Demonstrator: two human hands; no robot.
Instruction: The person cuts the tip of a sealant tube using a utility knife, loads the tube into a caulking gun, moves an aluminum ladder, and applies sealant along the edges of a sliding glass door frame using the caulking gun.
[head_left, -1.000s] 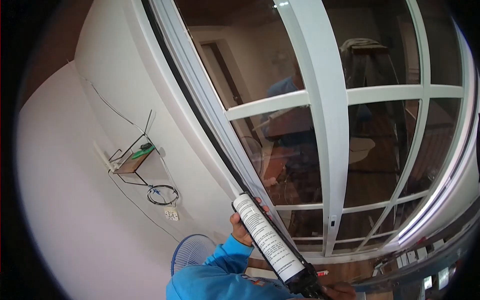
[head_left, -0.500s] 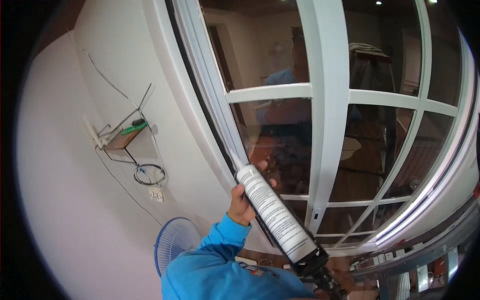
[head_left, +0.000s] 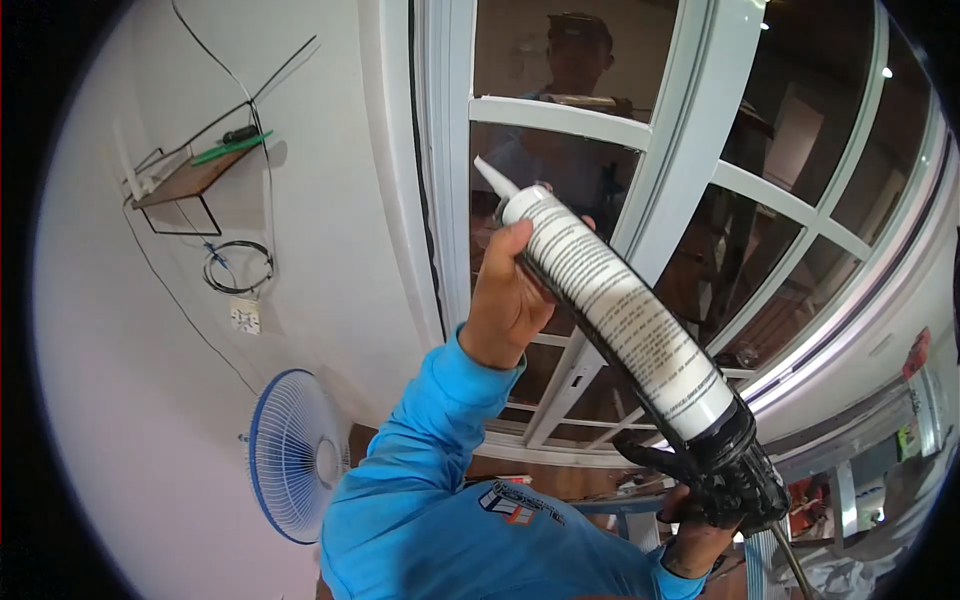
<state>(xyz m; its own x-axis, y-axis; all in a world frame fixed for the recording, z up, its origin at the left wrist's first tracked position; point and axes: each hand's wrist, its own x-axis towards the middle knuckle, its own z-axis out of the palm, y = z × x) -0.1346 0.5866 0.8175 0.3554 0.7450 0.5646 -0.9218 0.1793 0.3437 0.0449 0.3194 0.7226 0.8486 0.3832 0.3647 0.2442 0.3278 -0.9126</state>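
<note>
A black caulking gun [head_left: 738,470] holds a white sealant tube [head_left: 630,315] covered in printed text. It slants from lower right to upper left, and its white nozzle [head_left: 494,177] points up in front of the window glass. Near the nozzle end, my left hand [head_left: 515,295] is closed around the front of the gun, thumb on the tube and fingers partly hidden behind. My right hand [head_left: 697,535] is closed at the gun's handle, low in the view, mostly covered by the gun's black rear part.
A white-framed glass window [head_left: 560,120] with reflections stands ahead, a dark strip [head_left: 428,200] running along its left frame. To the left are a blue fan [head_left: 290,455], a wall shelf [head_left: 195,182], coiled cable [head_left: 238,267] and a wall socket [head_left: 245,315]. A metal ladder [head_left: 845,500] is at lower right.
The nozzle has come away from the gap along the window frame, and the gun appears larger and higher in view. My right hand now shows. The camera view has shifted too.
</note>
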